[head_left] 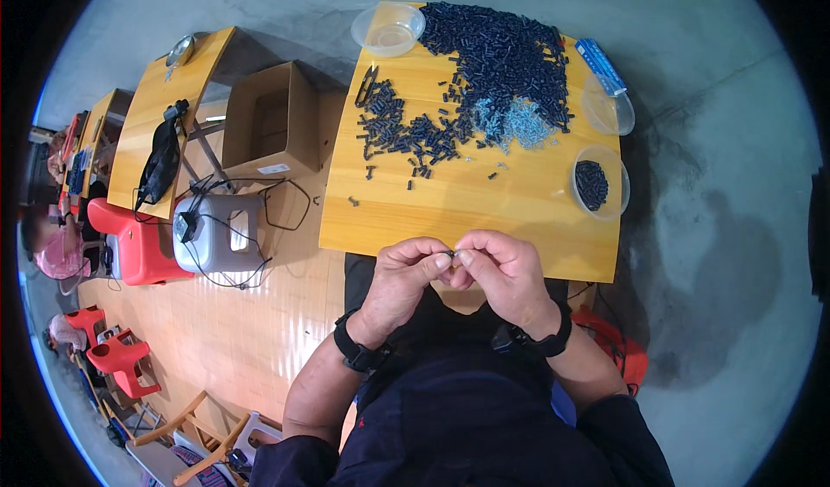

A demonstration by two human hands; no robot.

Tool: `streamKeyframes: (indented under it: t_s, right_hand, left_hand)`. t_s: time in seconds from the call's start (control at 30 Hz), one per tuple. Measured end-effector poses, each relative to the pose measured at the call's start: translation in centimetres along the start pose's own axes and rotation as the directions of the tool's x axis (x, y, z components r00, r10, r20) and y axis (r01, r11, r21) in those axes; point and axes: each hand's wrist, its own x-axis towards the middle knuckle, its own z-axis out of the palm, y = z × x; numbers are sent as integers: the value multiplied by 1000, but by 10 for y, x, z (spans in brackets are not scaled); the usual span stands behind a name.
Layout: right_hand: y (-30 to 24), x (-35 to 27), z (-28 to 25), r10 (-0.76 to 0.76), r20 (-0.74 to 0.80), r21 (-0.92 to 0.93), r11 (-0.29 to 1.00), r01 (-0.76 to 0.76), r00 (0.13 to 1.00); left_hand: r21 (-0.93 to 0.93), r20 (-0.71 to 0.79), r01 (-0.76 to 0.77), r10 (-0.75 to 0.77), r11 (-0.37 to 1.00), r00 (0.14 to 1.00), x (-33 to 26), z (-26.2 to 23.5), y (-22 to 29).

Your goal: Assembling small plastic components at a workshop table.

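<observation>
My left hand [403, 281] and my right hand [508, 281] meet fingertip to fingertip at the table's near edge. Both are closed in a pinch on one small black piece [450, 253], mostly hidden by the fingers. Beyond them on the wooden table [484, 215] lies a loose scatter of short black tube-like pieces [424, 137]. A large heap of similar black pieces [510, 50] covers the far side. Small light-blue pieces [523, 124] are piled against its near edge. At the right, a clear round bowl [624, 195] contains several black pieces [591, 184].
A clear bowl [389, 31] stands at the far left corner, with black snips [367, 86] nearer. At the right edge a blue box [600, 67] rests by another clear container [609, 111]. A cardboard box [272, 120] and grey stool [220, 232] stand left of the table.
</observation>
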Motion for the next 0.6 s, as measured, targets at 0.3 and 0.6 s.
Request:
streamKeyframes:
  t_s: [0.3,0.6]
  right_hand:
    - [-5,5,0,-18,28,-110,994,21,999]
    - [-5,12,-4,-320,126,-510,791,338,939]
  left_hand:
    - [93,23,-4,2,996,1000,2,1,4]
    - [-18,-65,43,-44,999,997,2,6,5]
